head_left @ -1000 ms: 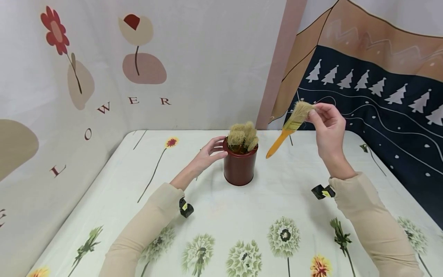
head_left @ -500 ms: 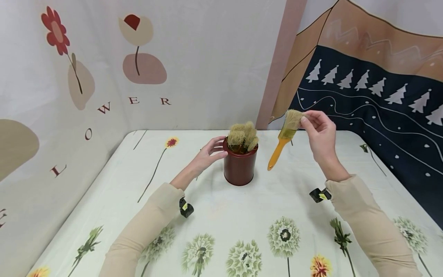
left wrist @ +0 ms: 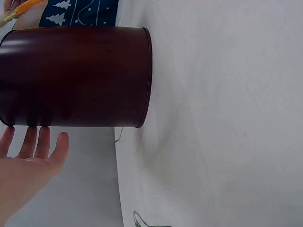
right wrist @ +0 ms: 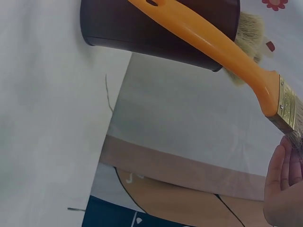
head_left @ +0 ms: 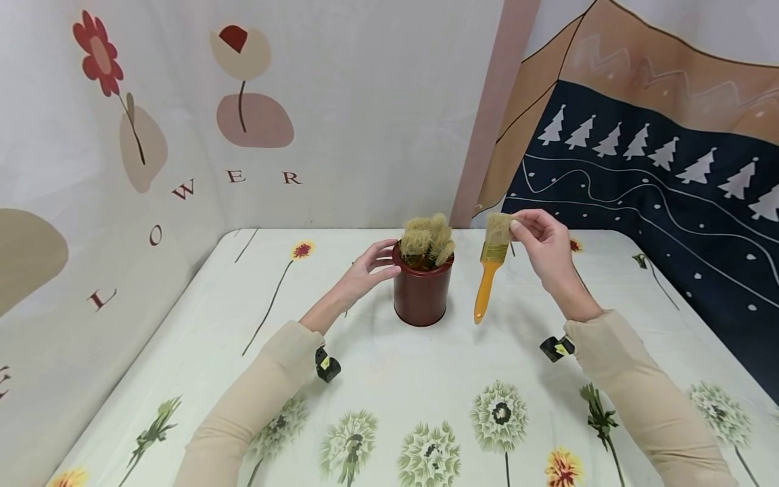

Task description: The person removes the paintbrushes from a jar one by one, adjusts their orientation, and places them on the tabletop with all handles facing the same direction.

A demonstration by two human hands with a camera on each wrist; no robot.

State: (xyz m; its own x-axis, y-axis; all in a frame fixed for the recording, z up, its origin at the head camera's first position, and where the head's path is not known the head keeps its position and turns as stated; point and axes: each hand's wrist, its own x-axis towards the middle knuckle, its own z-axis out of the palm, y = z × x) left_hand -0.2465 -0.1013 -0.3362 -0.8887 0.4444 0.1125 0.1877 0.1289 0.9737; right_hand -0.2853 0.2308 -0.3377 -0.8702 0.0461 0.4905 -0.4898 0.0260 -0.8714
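In the head view, a dark red can (head_left: 421, 297) stands upright on the table. Several bristle brush ends (head_left: 427, 238) poke up out of it; whatever lies lower inside is hidden. My left hand (head_left: 364, 269) touches the can's left side near the rim, its fingertips against the wall (left wrist: 75, 75) in the left wrist view. To the right of the can, my right hand (head_left: 544, 245) pinches a paintbrush (head_left: 486, 287) by its pale bristles. The brush hangs above the table with its orange handle (right wrist: 213, 45) downward and its brass-coloured ferrule (right wrist: 285, 105) in the middle.
A white flower-print cloth (head_left: 389, 379) covers the table. Behind it hangs a light printed curtain (head_left: 365, 122), with a dark tree-patterned fabric (head_left: 657, 196) at the right. Small black wrist devices (head_left: 327, 365) sit by both cuffs.
My right hand has moved left and down with the paintbrush, bringing it closer to the can. The brush has swung from slanted to nearly vertical. My left hand and the can stay put.
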